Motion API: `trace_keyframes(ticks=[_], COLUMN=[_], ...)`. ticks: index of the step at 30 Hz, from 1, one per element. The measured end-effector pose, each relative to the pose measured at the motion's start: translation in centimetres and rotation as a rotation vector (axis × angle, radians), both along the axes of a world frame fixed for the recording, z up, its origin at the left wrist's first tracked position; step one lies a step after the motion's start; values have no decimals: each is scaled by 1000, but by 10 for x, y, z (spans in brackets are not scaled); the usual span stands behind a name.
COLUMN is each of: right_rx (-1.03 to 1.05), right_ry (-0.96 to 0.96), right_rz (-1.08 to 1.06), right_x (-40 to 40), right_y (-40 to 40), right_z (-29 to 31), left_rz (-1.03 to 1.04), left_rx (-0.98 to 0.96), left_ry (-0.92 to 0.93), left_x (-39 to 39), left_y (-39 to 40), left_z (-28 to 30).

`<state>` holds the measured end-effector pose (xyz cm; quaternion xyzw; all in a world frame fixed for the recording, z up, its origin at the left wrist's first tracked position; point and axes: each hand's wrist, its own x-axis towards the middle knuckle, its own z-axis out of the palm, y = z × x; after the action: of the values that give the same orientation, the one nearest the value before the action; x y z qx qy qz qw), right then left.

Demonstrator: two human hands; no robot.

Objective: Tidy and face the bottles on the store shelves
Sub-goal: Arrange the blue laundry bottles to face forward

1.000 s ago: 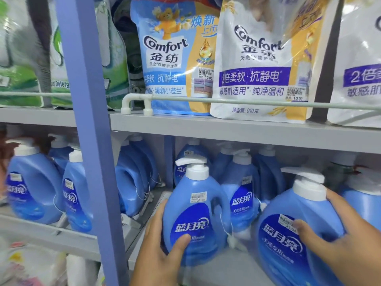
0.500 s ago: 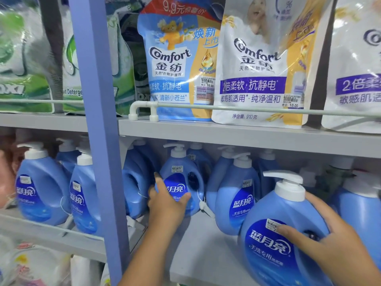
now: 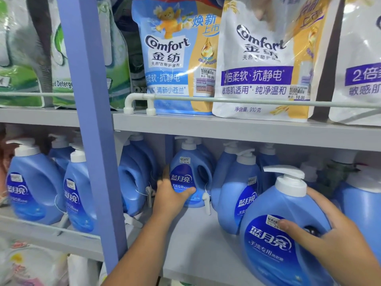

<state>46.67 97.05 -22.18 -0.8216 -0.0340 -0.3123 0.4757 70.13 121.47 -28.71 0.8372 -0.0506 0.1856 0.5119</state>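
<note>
Blue pump bottles of laundry liquid stand on the lower grey shelf. My left hand grips a small blue bottle deep at the back of the shelf, thumb across its dark blue label, which faces me. My right hand holds a large blue pump bottle at the shelf's front right, thumb on its label and fingers wrapped behind its shoulder. That bottle leans slightly, label facing forward. Another labelled bottle stands between the two.
A blue upright post splits the shelving. Left of it stand more blue bottles. Two bottles right of the post are turned sideways. Comfort softener pouches sit on the upper shelf behind a rail.
My left hand pushed the small bottle from the shelf front to the back and still holds it. My right hand kept its hold on the large bottle, which stayed at the front right.
</note>
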Motion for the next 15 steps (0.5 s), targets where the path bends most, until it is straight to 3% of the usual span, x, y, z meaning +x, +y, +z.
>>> trace_keyframes(ticks=[12, 15], right_rx=[35, 34], right_ry=[64, 65], right_rz=[62, 112], right_x=[5, 13], right_y=[18, 34], right_z=[6, 4], left_rz=[-47, -35], left_rx=[-42, -203], left_ry=[8, -33], left_x=[-1, -42], left_y=[-2, 2], left_z=[-6, 6])
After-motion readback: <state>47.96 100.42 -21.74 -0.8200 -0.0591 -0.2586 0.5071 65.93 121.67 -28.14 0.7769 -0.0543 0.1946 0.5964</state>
